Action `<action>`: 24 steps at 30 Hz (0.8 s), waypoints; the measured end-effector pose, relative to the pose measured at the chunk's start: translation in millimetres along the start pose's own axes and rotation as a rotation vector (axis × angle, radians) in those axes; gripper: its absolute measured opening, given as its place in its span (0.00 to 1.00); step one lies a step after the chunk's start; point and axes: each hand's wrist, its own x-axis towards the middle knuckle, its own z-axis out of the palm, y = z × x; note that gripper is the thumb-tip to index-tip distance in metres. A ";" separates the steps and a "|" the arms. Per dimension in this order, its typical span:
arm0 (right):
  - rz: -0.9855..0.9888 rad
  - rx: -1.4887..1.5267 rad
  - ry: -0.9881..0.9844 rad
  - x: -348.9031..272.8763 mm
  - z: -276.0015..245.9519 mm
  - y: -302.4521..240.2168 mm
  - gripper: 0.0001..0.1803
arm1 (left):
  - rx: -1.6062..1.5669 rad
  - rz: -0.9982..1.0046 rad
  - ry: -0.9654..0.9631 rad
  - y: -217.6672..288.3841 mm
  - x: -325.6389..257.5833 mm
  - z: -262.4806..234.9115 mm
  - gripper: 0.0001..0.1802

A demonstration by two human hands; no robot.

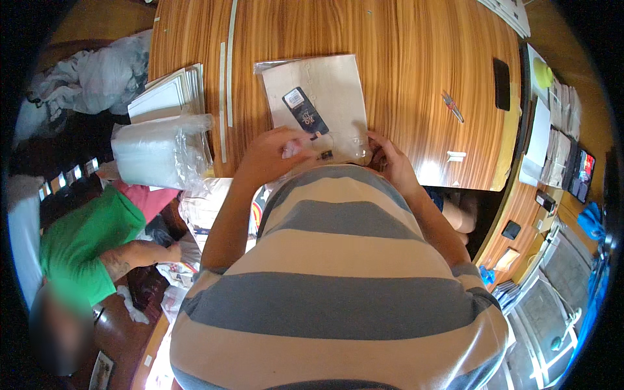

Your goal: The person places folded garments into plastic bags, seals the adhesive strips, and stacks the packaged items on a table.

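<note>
A folded beige garment (344, 84) lies on the table in front of me, inside a clear plastic bag (265, 65) whose edge sticks out at the far left. A black hang tag (305, 112) with a white sticker rests slantwise on the cloth. At the bag's near left side my left hand (276, 155) has its fingers closed on the clear plastic. My right hand (392, 159) is at the near right corner, fingers curled and pinching the bag's edge. A small dark label (325, 155) shows between the hands. My striped shirt covers the bag's nearest edge.
Clear plastic bags (159, 153) are stacked on the left, by white sheets (166, 97). On the right lie red-handled snippers (453, 108), a black phone (501, 84) and a small white piece (456, 156). A person in a green shirt (91, 237) is at the lower left.
</note>
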 end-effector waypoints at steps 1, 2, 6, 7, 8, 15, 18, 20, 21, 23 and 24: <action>-0.032 -0.093 -0.068 4.4 -2.4 -0.2 0.23 | 0.066 0.062 -0.043 11.1 11.6 11.8 0.23; -0.062 -0.187 -0.127 10.1 -2.5 0.9 0.23 | 0.137 0.130 -0.091 20.3 25.0 21.3 0.26; -0.099 -0.120 0.196 17.5 2.2 27.0 0.15 | 0.408 0.296 -0.116 11.6 55.5 76.7 0.24; -0.085 -0.102 0.336 19.0 3.1 20.1 0.12 | 0.443 0.278 -0.113 14.9 56.9 80.9 0.23; -0.073 -0.082 0.472 21.2 4.7 12.8 0.10 | 0.477 0.256 -0.108 17.0 57.7 83.4 0.22; 0.547 0.606 0.177 10.7 51.6 -4.8 0.22 | 0.272 0.385 0.188 34.4 54.6 89.6 0.13; 0.392 0.473 0.195 22.9 68.1 0.5 0.23 | 0.301 0.610 0.255 40.0 55.2 116.0 0.13; 0.265 0.296 0.226 30.0 77.6 8.4 0.23 | 0.588 0.759 0.214 48.2 43.4 123.6 0.14; 0.204 0.210 0.241 33.0 81.3 13.1 0.24 | 0.671 0.751 0.223 58.7 31.3 126.5 0.14; 0.127 0.067 0.260 38.2 82.9 16.3 0.24 | 0.550 0.692 0.084 69.0 23.3 113.7 0.19; 0.116 0.010 0.256 40.4 82.1 16.4 0.24 | 0.436 0.700 0.089 69.4 21.7 102.4 0.22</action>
